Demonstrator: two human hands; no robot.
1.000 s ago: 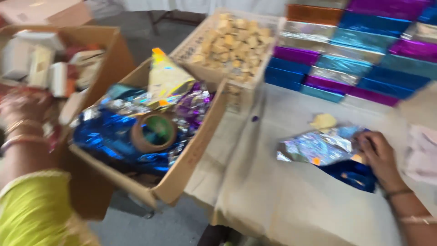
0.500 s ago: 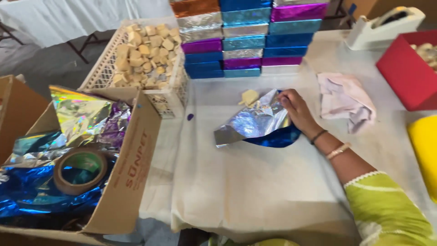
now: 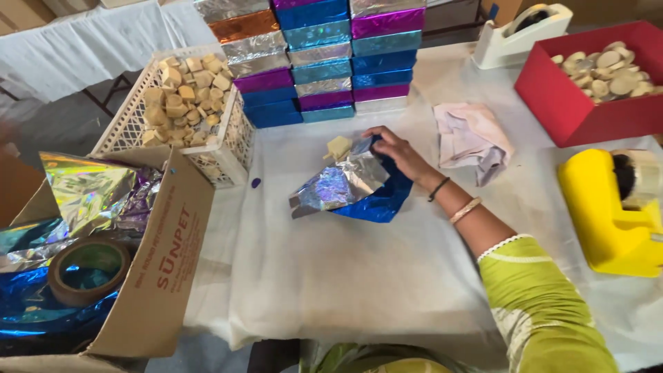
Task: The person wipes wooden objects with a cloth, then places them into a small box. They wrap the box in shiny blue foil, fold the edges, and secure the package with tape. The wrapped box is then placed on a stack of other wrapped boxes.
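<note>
Your one head camera looks steeply down, close over the table point(image 3: 387, 276), centred just left of your right hand point(image 3: 397, 148).

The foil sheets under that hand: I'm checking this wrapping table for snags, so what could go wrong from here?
Only the right hand rests on the foil sheets, at their far edge; the near edge is loose, so they might slide or crease. The small tan block sits right by the fingers and could get knocked off the foil. The left hand is out of view, so nothing else steadies the sheets.
</note>
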